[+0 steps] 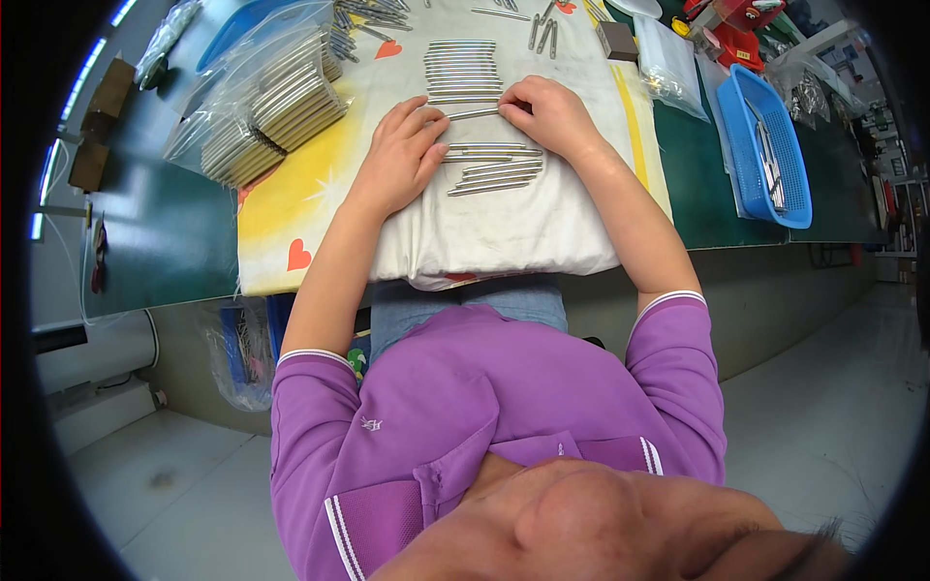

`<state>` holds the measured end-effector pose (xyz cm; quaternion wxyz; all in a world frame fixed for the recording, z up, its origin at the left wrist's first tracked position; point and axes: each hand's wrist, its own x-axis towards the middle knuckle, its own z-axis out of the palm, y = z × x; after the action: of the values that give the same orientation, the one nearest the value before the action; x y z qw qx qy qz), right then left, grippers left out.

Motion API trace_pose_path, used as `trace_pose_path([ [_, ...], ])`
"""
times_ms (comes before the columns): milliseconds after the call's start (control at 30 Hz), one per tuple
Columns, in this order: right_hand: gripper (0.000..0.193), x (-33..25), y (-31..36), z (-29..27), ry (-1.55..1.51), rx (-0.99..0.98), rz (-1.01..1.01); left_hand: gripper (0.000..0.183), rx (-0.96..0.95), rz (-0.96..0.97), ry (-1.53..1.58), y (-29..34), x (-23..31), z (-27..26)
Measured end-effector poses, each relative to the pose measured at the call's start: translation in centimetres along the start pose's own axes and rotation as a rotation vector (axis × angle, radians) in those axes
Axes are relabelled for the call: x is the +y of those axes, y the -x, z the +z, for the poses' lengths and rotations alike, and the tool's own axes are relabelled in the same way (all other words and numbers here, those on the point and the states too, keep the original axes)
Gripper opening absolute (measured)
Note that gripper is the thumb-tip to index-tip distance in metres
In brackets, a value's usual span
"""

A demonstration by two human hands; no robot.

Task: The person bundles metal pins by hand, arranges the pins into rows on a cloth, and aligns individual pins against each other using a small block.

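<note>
Silver rod [473, 114]: R hand [554, 114] pinches one end, L hand [395, 157] nr other (can't tell its grip).

A workshop — metal rods [463, 71] in rows, bagged rod bundles [298, 100], blue parts basket [791, 160], green workbench [165, 228].

Two hands, the left hand [393, 161] and the right hand [556, 116], are over the pale cloth [567, 223], with one single rod [475, 114] at the cloth's middle. Of the closely packed rods on the cloth, the far row [463, 72] looks like about a dozen and the near group [504, 168] about seven. One small brown block [616, 41] sits on the cloth's far right part. One blue basket [796, 165] stands right of the cloth; one blue tray [232, 31] lies left of its far end.
</note>
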<state>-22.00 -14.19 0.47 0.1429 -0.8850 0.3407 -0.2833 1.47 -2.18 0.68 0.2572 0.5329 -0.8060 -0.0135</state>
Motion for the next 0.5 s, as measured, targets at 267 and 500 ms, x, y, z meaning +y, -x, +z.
trace_pose_path([
  [267, 0.011, 0.1, 0.0, 0.0, -0.029, 0.004, 0.029, 0.039, 0.023, -0.006, 0.003, 0.2, -0.5, 0.7],
  [500, 0.011, 0.4, -0.6, 0.1, -0.057, 0.123, 0.060, 0.035, 0.188, -0.094, 0.132, -1.2, -1.4, 1.8],
])
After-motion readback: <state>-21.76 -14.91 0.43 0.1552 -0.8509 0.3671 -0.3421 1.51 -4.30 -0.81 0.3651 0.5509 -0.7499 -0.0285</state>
